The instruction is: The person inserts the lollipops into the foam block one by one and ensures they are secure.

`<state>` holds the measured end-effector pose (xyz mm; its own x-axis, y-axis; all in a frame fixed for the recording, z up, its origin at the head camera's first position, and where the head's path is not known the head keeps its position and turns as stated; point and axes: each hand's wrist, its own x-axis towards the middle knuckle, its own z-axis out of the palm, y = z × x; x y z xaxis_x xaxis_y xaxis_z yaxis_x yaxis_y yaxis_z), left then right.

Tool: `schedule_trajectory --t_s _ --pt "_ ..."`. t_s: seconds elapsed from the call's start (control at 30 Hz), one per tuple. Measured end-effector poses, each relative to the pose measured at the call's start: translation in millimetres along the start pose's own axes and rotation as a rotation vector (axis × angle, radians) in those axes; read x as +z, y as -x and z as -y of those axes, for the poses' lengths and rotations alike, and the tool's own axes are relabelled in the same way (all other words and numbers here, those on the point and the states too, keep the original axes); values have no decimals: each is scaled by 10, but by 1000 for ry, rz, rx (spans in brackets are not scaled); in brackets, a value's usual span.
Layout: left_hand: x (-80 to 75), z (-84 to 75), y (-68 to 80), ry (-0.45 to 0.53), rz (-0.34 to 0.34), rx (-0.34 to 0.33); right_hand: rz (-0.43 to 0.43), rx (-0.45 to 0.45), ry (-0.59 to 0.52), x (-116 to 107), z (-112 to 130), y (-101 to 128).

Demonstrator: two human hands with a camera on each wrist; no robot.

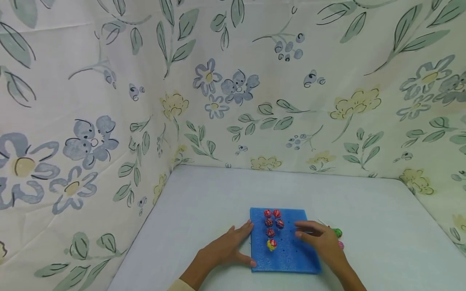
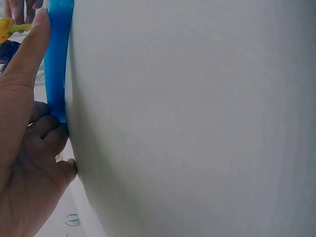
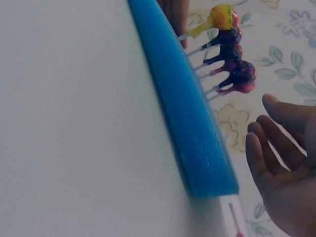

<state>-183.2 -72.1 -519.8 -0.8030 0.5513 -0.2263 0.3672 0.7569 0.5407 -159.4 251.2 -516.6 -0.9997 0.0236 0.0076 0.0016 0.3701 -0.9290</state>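
Both hands open, left [image 1: 226, 249] steadying foam [image 1: 291, 258].

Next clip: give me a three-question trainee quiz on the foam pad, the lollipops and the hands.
1. True or false: the left hand steadies the blue foam pad at its left edge.
2. How many lollipops stand in the pad? A) two B) six C) ten
3. Fill in: the lollipop nearest the person has a ____ wrapper.

Key: 1 true. 2 B. 3 yellow. The right hand is open above the pad, holding nothing.
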Motion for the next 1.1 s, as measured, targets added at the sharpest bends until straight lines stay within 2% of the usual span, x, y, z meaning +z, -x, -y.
schedule_trajectory --t_s 0.17,0.57,0.77,0.97,1.1 --pt "3 12 0 4 -3 7 -26 -31 33 -135 -42 69" --pt "-9 -19 13 1 -8 -12 -102 -21 70 -486 -107 212" --pt "-23 -32 24 3 -6 -17 -134 29 124 -648 -188 242" --pt "-26 -26 29 12 -9 -7 -138 51 81 -782 -255 276" --pt "-23 -26 30 15 -9 -8 -137 114 125 -838 -288 288"
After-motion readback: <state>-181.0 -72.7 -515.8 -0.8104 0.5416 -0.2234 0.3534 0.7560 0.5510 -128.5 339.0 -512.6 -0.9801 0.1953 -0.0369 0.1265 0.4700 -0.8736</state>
